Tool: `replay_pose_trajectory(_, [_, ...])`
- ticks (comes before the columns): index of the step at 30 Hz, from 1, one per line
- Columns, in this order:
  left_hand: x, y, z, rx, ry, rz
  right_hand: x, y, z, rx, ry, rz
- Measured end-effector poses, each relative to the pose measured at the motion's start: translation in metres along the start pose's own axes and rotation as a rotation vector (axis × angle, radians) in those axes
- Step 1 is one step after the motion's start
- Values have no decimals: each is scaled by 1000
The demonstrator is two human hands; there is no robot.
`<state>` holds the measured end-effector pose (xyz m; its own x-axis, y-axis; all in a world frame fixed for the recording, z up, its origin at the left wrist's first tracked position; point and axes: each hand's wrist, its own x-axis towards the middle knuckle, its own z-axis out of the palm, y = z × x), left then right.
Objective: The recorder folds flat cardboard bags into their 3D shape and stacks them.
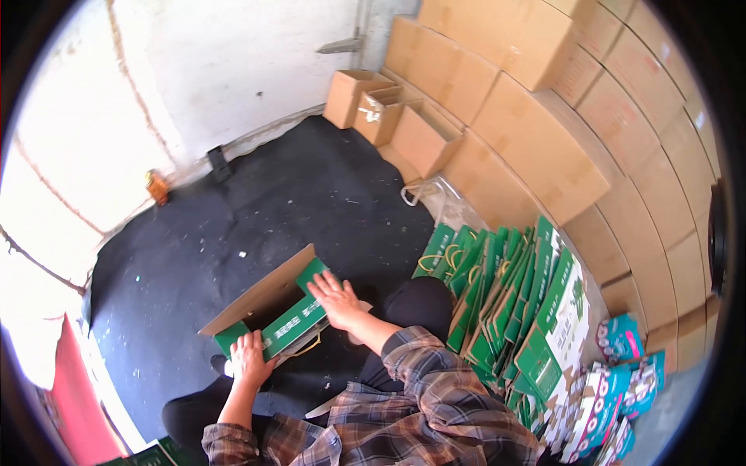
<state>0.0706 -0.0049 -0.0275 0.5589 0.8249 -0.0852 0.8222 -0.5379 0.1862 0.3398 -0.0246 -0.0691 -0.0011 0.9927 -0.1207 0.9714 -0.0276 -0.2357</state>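
Note:
A green cardboard carton [292, 326] with a brown inside stands open in front of me, its tall brown flap raised on the far side. My left hand [249, 359] grips its near left corner, fingers bent over the edge and the thumb apart on the outside. At the right end, my right hand [336, 301] lies open against the green end flap, fingers spread. A yellow cord handle [305, 346] hangs at the carton's near side. The underside of the carton and part of its inside are hidden.
Flattened green cartons with yellow handles [497, 287] lean in a row to my right. Beyond them rise stacked brown boxes [536, 147]. Small open boxes [423, 140] sit at the wall. Blue-and-pink packs [614, 388] lie lower right. Black sheeting [179, 264] covers the floor.

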Motion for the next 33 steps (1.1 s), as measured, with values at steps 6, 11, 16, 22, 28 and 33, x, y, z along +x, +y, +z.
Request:
replay_pose_trajectory(6, [17,14,9,-293,-29,-140,-17,20,-64,61,113,118])
replay_pose_trajectory(11, [-1,-39,51,-911,64,-317,0,5,-54,245,340,60])
replay_pose_trajectory(16, [14,-35,38,-1347,99,-447,-18,16,-68,546,321,193])
replay_pose_trajectory(22, [15,-53,14,-1593,298,-499,-18,24,-55,717,404,266])
replay_pose_trajectory(28, [0,-44,-32,-1683,325,-499,-15,21,-49,795,272,351])
replay_pose_trajectory(33, [-20,-28,-66,-1789,405,-611,-9,16,-49,816,304,299])
